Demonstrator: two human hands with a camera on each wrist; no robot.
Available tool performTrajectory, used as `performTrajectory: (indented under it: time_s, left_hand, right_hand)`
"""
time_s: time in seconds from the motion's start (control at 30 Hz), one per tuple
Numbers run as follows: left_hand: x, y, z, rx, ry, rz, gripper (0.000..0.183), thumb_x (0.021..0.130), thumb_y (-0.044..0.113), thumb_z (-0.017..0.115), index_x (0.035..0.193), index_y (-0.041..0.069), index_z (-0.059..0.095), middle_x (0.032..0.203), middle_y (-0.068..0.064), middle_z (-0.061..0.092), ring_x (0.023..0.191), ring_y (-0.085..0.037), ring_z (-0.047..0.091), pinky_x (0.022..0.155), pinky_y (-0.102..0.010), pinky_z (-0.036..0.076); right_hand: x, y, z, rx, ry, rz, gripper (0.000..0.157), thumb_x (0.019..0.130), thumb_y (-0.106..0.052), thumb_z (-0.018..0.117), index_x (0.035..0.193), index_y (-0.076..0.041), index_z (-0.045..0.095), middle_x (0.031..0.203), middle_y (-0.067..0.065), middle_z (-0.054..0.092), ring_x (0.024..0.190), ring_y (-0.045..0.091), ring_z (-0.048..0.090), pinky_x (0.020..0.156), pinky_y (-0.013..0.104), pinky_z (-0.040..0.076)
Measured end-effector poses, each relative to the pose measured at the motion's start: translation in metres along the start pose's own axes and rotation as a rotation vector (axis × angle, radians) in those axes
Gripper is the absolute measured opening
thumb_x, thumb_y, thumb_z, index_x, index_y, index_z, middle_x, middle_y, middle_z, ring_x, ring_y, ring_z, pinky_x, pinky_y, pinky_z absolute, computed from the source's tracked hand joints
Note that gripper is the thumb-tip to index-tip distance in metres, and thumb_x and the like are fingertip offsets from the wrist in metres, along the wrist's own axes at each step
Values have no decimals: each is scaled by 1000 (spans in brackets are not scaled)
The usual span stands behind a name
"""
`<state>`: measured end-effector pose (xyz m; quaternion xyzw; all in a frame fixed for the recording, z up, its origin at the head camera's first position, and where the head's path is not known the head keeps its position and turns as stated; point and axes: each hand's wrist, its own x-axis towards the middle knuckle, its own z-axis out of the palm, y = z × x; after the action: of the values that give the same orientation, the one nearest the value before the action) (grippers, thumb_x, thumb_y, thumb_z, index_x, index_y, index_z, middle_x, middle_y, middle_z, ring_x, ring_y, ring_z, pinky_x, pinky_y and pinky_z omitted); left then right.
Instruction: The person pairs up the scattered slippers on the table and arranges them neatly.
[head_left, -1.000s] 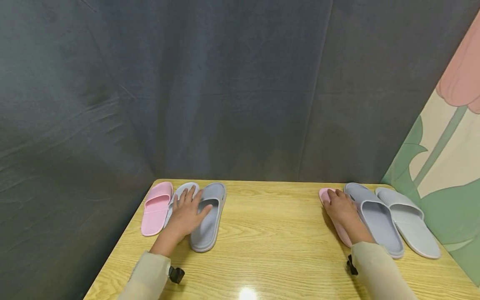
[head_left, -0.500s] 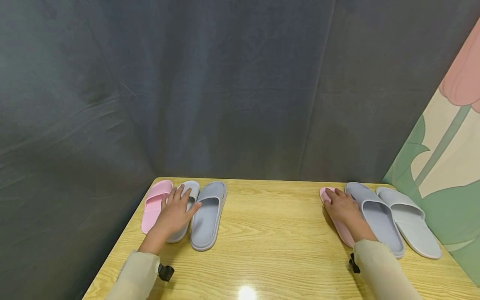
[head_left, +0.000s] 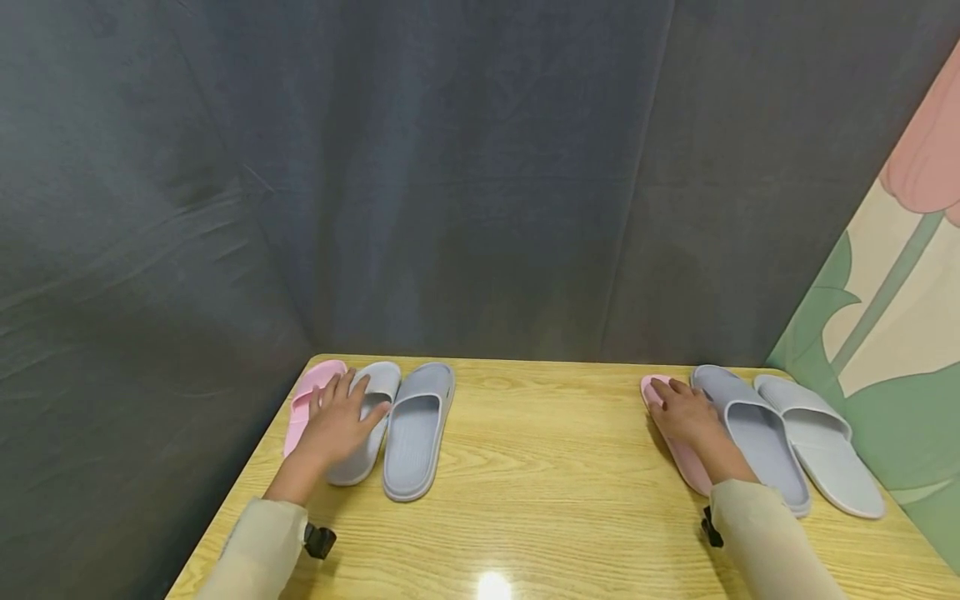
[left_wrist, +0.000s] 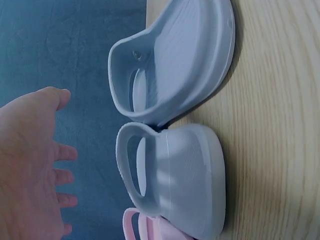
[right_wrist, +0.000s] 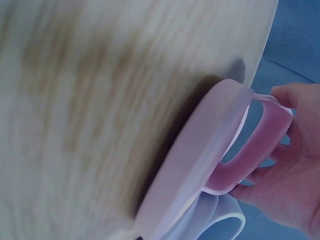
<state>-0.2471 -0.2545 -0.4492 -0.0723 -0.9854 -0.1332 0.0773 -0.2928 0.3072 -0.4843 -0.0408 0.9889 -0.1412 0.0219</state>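
My left hand (head_left: 333, 432) hovers palm down with spread fingers above a light grey slipper (head_left: 365, 457) and a pink slipper (head_left: 296, 429). In the left wrist view a gap separates that hand (left_wrist: 25, 165) from the slippers, and nothing is in it. A blue-grey slipper (head_left: 412, 442) lies just to its right. On the other side, my right hand (head_left: 686, 417) grips the strap of a second pink slipper (head_left: 686, 467), with the thumb at one edge and fingers at the other in the right wrist view. The hand covers part of that slipper.
Right of the right hand lie another blue-grey slipper (head_left: 765, 454) and another light grey slipper (head_left: 832, 467). All rest on a wooden table (head_left: 540, 467). A dark curtain (head_left: 480, 183) hangs behind, and a flower-patterned panel (head_left: 892, 358) borders the right.
My left hand has moved left, away from the blue-grey slipper, over the light grey and pink ones. The right hand stays at the pink slipper.
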Motion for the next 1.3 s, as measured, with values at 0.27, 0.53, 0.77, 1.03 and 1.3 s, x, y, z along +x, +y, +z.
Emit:
performTrajectory:
  time_s: [0.27, 0.53, 0.77, 1.03, 1.3]
  left_hand:
    - [2, -8, -4, -3, -9, -11, 74, 102, 53, 48, 153, 0, 38, 161, -30, 24, 149, -50, 17, 115, -72, 2]
    - [4, -20, -3, 7, -7, -5, 75, 103, 52, 46, 152, -3, 38, 162, -30, 23, 149, -50, 16, 115, -72, 1]
    - [7, -29, -2, -3, -4, -23, 76, 103, 54, 47, 153, -2, 38, 162, -29, 24, 148, -51, 17, 115, -72, 2]
    - [14, -37, -1, -12, -4, -40, 73, 103, 54, 46, 152, 0, 39, 160, -30, 25, 146, -54, 19, 112, -75, 4]
    - [18, -38, -2, -47, -34, -74, 76, 104, 56, 42, 155, 0, 33, 162, -28, 20, 147, -52, 14, 114, -73, -2]
  right_hand:
    - [-1, -2, 3, -27, 33, -13, 54, 104, -25, 42, 151, 2, 38, 149, 40, 34, 130, 69, 30, 99, 79, 30]
    - [1, 0, 8, -41, 36, -16, 56, 104, -26, 44, 151, 2, 38, 150, 40, 33, 130, 69, 30, 100, 79, 29]
    - [2, 2, 10, -39, 39, -8, 56, 103, -26, 44, 151, 2, 38, 150, 39, 34, 131, 68, 30, 100, 79, 28]
    - [0, -2, 10, -18, 45, 13, 55, 103, -26, 43, 151, 1, 38, 151, 37, 33, 133, 65, 29, 102, 79, 26]
    - [-3, -6, 10, 0, 40, 29, 53, 105, -25, 40, 152, -1, 37, 151, 35, 33, 134, 64, 29, 102, 79, 25]
